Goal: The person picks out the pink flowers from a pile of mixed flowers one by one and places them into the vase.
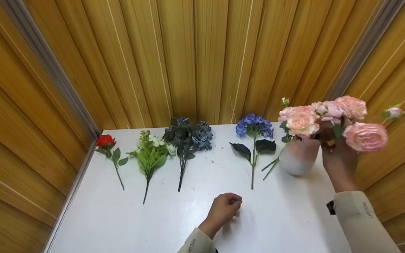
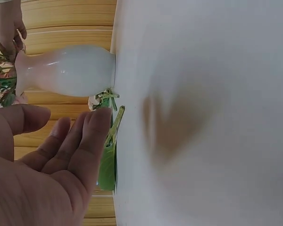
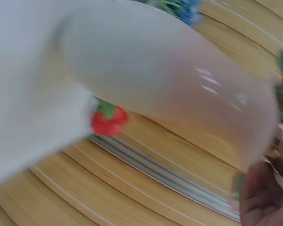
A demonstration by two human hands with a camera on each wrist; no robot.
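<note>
A glossy white-and-pink vase stands upright at the table's right side, with pink roses bunched at and around its mouth. My right hand is up at the rim among the blooms, fingers curled at a rose stem; leaves and petals partly cover the fingertips. Blurred in the right wrist view, the same hand sits beside the vase's lip. Low over the table's front middle hovers my left hand; its fingers are loosely bent with nothing between them in the left wrist view. Cut green stems lie left of the vase.
Along the table lie a red rose, a green-and-white spray, a dark blue bunch and a purple-blue hydrangea. Wooden-plank walls enclose the back and sides.
</note>
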